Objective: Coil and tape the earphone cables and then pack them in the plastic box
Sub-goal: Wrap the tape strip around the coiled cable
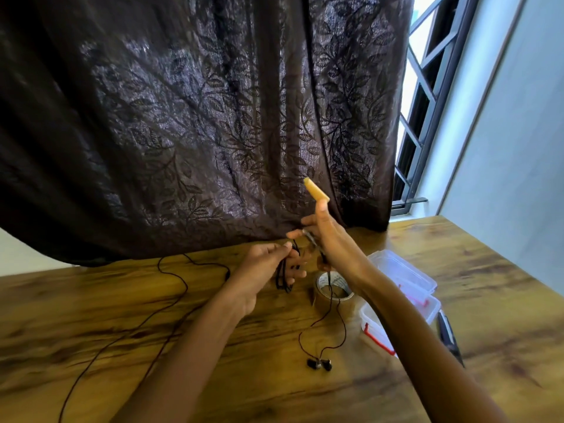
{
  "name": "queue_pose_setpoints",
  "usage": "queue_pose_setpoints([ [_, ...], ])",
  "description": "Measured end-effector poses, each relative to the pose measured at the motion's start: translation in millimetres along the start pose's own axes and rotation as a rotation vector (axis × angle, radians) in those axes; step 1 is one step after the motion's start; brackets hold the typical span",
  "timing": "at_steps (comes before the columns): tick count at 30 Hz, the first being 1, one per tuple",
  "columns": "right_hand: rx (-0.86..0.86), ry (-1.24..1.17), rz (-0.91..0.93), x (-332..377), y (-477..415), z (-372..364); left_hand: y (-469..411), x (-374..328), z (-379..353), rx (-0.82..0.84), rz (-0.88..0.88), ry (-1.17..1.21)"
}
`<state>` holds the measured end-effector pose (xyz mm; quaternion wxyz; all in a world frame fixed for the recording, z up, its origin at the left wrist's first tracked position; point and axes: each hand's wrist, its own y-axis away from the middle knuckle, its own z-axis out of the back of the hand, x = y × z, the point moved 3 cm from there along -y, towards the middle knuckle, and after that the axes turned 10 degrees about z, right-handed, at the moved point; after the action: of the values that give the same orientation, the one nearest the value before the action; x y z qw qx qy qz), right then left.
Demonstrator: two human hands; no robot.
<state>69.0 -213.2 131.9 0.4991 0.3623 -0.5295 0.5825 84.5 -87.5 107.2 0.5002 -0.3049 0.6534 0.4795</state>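
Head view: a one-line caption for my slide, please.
Left hand and right hand hold the partly coiled earphone cable; a tape strip sticks to one right fingertip.

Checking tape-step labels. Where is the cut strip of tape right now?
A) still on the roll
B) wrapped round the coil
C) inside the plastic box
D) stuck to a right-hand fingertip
D: the tan tape strip stands up off a raised fingertip of the right hand, while the left hand holds the coiled earphone cable, which shows no tape on it.
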Motion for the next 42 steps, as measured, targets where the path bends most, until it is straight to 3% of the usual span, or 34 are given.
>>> queue_pose_setpoints([
  [3,-0.018,0.113,0.078,-1,8,-8,-3,2,0,-0.001,0.017,0.084],
  [8,-0.127,0.083,0.222,-4,22,-20,-2,2,-9,0.053,0.053,0.246],
  [10,-0.151,0.050,0.189,-10,24,-22,-3,2,-10,0.037,0.061,0.285],
  [14,-0.116,-0.012,0.146,-18,30,-23,-5,0,-7,0.041,0.084,0.335],
  [20,0.032,-0.065,0.257,-21,41,-25,-1,-8,-8,0.023,-0.011,0.247],
  [25,-0.071,-0.332,0.118,-45,51,-19,-1,-17,2,-0.046,-0.039,0.462],
  [28,0.008,-0.349,-0.006,-71,62,-10,-1,-22,18,-0.102,-0.061,0.496],
  [32,0.131,-0.401,-0.148,-91,76,3,-2,-26,36,-0.135,-0.084,0.478],
  [38,0.046,-0.334,-0.336,-102,63,24,2,-16,38,-0.141,-0.034,0.359],
  [42,-0.014,-0.412,-0.378,-84,42,29,2,-6,29,-0.132,0.027,0.296],
])
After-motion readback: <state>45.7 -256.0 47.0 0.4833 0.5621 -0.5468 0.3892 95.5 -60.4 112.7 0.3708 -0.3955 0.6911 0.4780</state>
